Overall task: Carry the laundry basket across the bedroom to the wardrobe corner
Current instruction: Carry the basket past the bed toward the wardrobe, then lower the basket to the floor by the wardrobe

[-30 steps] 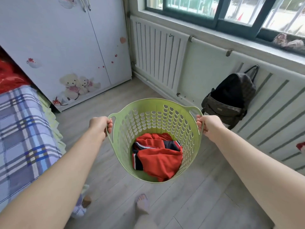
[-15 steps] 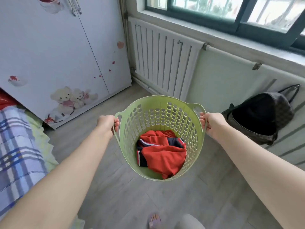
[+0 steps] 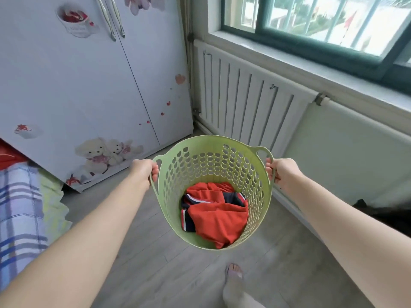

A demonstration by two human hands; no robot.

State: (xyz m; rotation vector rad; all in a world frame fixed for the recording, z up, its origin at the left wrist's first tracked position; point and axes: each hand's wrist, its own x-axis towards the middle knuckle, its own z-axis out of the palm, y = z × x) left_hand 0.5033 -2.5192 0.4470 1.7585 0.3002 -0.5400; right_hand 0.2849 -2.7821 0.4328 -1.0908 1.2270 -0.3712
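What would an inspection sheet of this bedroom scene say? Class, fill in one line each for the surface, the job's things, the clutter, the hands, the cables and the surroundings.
Surface: grey wood-look floor, bare ahead of the person.
Job's things: green laundry basket held off the floor, red and navy clothes inside; wardrobe ahead, doors closed.
Clutter: dark bag at the right edge, partly hidden.
Hands: left hand and right hand each grip a basket handle.
Cables: nothing seen.
Surroundings: radiator under a green-framed window; plaid bed on the left; one foot below.
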